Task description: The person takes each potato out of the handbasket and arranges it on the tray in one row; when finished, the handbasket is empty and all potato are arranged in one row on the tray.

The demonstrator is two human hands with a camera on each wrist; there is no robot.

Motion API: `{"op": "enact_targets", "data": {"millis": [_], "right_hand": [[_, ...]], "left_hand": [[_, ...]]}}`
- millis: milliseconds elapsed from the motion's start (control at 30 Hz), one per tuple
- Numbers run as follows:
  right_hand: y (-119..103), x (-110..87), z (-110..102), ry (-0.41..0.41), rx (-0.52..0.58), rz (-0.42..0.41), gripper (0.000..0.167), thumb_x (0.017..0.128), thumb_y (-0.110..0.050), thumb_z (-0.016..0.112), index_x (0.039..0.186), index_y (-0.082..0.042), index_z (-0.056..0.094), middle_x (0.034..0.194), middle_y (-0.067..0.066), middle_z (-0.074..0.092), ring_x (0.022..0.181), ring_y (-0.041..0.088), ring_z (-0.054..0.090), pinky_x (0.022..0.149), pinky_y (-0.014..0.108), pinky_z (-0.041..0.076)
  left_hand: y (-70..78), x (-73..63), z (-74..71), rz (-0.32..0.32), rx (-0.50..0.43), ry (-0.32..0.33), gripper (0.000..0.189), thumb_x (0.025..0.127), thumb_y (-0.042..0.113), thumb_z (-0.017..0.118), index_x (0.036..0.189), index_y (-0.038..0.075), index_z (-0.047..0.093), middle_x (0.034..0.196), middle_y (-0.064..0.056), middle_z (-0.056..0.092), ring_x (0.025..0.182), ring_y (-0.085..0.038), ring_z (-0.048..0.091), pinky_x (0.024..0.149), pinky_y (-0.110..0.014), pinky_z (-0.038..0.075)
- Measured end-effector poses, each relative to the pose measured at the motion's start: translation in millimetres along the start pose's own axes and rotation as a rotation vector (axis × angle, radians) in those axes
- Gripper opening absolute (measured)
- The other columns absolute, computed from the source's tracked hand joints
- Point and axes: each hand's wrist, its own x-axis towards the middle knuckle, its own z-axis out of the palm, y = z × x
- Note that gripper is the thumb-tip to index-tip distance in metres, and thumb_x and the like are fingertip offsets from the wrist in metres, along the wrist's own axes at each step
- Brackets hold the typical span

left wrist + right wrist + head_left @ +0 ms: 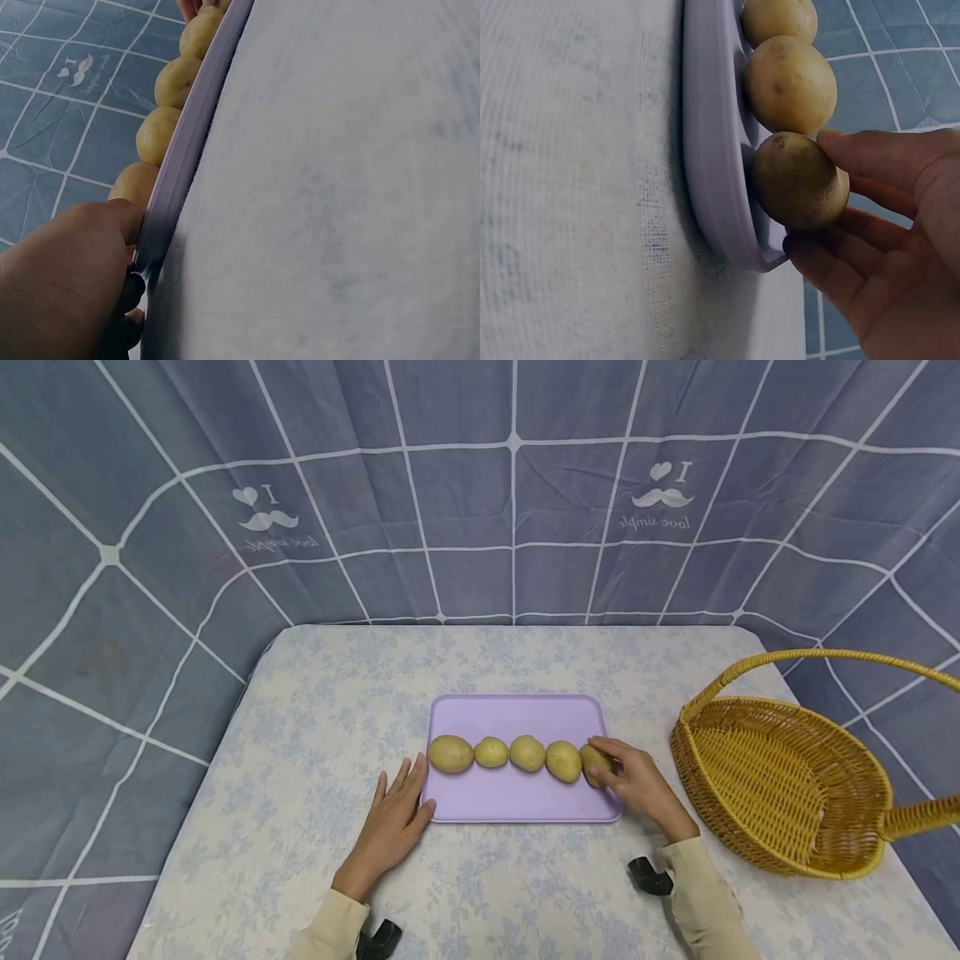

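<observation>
Several potatoes lie in a row across a shallow lilac tray [517, 802] in the head view. At the row's right end, my right hand [641, 783] grips the last potato [799, 180], with thumb and fingers around its sides. That potato sits beside its neighbour [791, 84], inside the tray's right rim. My left hand [390, 822] rests at the tray's left edge with fingers extended, its thumb at the rim in the left wrist view. Nearest to it is the largest potato [450, 754], at the row's left end.
A yellow woven basket [690, 768] with a tall handle stands right of the tray, close to my right forearm. A pale floral cloth [337, 693] covers the table. Blue-grey curtains with white lines [465, 527] hang behind and at both sides.
</observation>
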Motion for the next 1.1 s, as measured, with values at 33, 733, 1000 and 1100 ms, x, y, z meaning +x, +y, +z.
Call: {"op": "enact_targets", "data": {"millis": [33, 733, 1000, 1100], "right_hand": [[-0.2, -0.1, -0.2, 0.002, -0.021, -0.003, 0.047, 0.086, 0.002, 0.068, 0.130, 0.009, 0.054, 0.133, 0.027, 0.053, 0.119, 0.043, 0.053, 0.094, 0.048, 0.049], [1.8, -0.9, -4.0, 0.016, -0.040, -0.006, 0.045, 0.088, -0.002, 0.066, 0.130, 0.007, 0.055, 0.133, 0.026, 0.053, 0.122, 0.043, 0.051, 0.099, 0.053, 0.044], [0.0, -1.7, -7.0, 0.023, -0.040, -0.005, 0.045, 0.089, -0.005, 0.066, 0.132, 0.005, 0.054, 0.135, 0.025, 0.052, 0.123, 0.042, 0.050, 0.100, 0.052, 0.044], [-2.4, -2.0, -11.1, 0.067, -0.074, -0.027, 0.044, 0.090, -0.007, 0.065, 0.132, 0.003, 0.055, 0.136, 0.023, 0.052, 0.125, 0.041, 0.049, 0.101, 0.053, 0.043]], "left_hand": [[0.0, 0.1, 0.2, 0.000, 0.000, 0.000, 0.063, 0.100, 0.030, 0.049, 0.152, 0.008, 0.021, 0.155, -0.003, 0.024, 0.147, -0.024, 0.016, 0.117, -0.053, 0.000], [0.4, 1.4, 0.7, 0.001, -0.002, -0.006, 0.064, 0.100, 0.029, 0.050, 0.152, 0.007, 0.021, 0.155, -0.004, 0.024, 0.147, -0.024, 0.016, 0.117, -0.053, -0.001], [0.2, 1.4, -0.6, 0.000, -0.008, -0.013, 0.064, 0.100, 0.031, 0.049, 0.153, 0.008, 0.021, 0.155, -0.004, 0.024, 0.146, -0.024, 0.017, 0.118, -0.053, 0.000], [-0.3, 2.1, -4.8, 0.008, 0.012, -0.009, 0.065, 0.100, 0.033, 0.049, 0.153, 0.008, 0.021, 0.156, -0.005, 0.024, 0.146, -0.027, 0.018, 0.117, -0.054, 0.003]]}}
